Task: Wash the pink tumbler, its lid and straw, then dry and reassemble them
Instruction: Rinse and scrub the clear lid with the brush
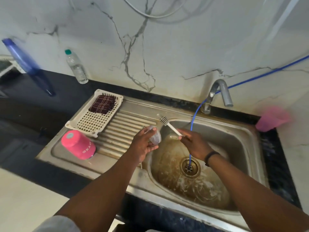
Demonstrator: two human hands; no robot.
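The light is soft and even, bright enough to see well. The white marble wall (167, 47) looks pale and a bit grey. The steel sink (234, 139) has a dull shine with no hard glare. Shadows are weak. The blue bottle (21, 59) on the left and the pink cup (272, 118) on the right are smeared with blur. Straight lines bend near the edges. The dark surface (33, 106) looks very dim.

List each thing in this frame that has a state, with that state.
Pink tumbler: upside down on the drainboard.
Lid: held in left hand.
Brush: gripped by right hand.
Faucet: no water seen running.
Clear bottle: capped, upright.
Cloth: folded in rack.
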